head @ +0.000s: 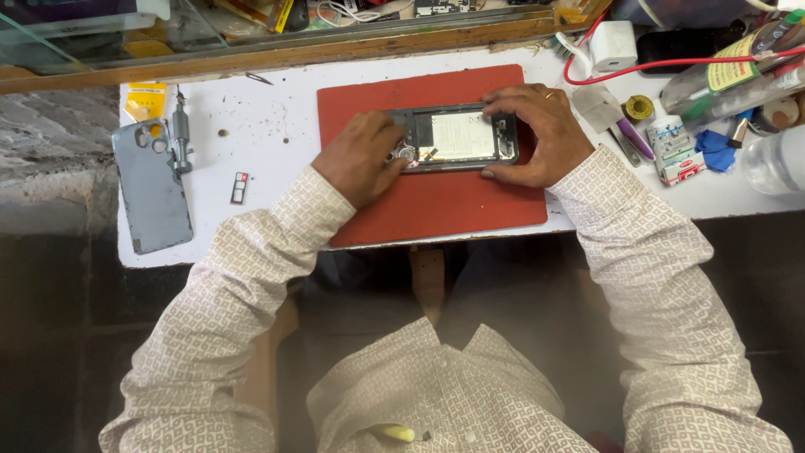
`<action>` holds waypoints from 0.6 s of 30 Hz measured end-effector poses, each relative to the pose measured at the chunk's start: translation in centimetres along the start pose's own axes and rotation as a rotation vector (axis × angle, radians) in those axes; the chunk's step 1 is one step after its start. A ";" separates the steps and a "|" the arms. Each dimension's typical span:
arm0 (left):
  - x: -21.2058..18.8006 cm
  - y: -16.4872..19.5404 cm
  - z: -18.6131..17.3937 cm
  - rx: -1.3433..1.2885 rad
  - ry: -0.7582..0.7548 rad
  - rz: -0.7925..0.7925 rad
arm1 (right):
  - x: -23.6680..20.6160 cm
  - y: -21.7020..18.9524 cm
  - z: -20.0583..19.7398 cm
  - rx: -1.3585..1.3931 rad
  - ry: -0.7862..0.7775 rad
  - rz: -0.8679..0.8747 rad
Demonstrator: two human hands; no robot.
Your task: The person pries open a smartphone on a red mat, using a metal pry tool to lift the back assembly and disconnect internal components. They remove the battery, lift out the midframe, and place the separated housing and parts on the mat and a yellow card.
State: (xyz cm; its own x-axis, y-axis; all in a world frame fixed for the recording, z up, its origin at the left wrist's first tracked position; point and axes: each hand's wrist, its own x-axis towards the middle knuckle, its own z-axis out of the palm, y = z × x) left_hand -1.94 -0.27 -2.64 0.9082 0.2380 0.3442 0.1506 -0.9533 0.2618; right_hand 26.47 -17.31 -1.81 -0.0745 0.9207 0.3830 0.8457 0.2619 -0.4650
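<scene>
The opened phone [457, 138] lies on the red mat [436, 205] between my 2 hands: right hand [537, 134] clamps its end, left hand [360, 155] fingertips press its other end.

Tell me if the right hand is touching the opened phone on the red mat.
Touching. The head view shows the right hand gripping the right end of the opened black phone, fingers over its top edge, thumb against its bottom edge.

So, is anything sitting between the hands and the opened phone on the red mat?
Nothing visible. The left hand and right hand both already rest on the opened phone, one at each end, on the red mat.
</scene>
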 end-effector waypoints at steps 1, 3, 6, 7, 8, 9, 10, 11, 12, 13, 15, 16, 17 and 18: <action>-0.3 -0.2 -0.3 -0.069 0.008 -0.030 | 0.0 0.0 0.0 0.003 0.000 -0.003; -1.0 -0.2 -0.8 -0.209 0.023 -0.091 | 0.0 0.1 0.0 0.009 -0.002 -0.008; -1.8 0.2 -0.9 -0.322 0.158 -0.237 | 0.0 0.1 0.0 0.062 0.007 -0.008; -1.7 0.2 -0.9 -0.277 0.175 -0.246 | -0.1 0.1 -0.1 0.064 0.013 -0.003; -1.3 0.2 -0.8 -0.233 0.194 -0.255 | -0.2 0.1 -0.2 0.066 0.017 0.000; -1.0 0.1 -0.8 -0.188 0.213 -0.264 | -0.2 0.1 -0.2 0.067 0.023 0.002; -0.6 0.1 -0.7 -0.161 0.161 -0.297 | -0.2 0.1 -0.1 0.104 0.038 -0.022; -0.1 0.0 -0.7 -0.135 0.109 -0.328 | -0.2 0.1 0.0 0.140 0.054 -0.044; 0.2 0.1 -0.6 -0.111 0.055 -0.357 | -0.2 0.1 -0.1 0.174 0.071 -0.064; 0.3 0.1 -0.6 -0.151 0.068 -0.352 | -0.3 0.1 -0.1 0.188 0.077 -0.065; 0.4 0.2 -0.8 -0.227 0.093 -0.346 | -0.3 0.0 0.0 0.218 0.088 -0.070; 0.3 0.3 -0.8 -0.258 0.071 -0.396 | -0.2 0.0 0.0 0.242 0.087 -0.084; 0.2 0.5 -0.8 -0.288 0.049 -0.446 | 0.0 0.0 0.0 0.265 0.086 -0.098; 0.1 0.6 -0.9 -0.320 0.025 -0.496 | 0.1 -0.1 -0.1 0.289 0.084 -0.111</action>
State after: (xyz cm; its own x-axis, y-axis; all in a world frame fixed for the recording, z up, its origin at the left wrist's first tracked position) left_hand -2.09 -0.63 -1.68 0.7494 0.6490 0.1313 0.4263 -0.6246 0.6543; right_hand 26.46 -17.29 -1.68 -0.1041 0.8579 0.5032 0.6489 0.4420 -0.6193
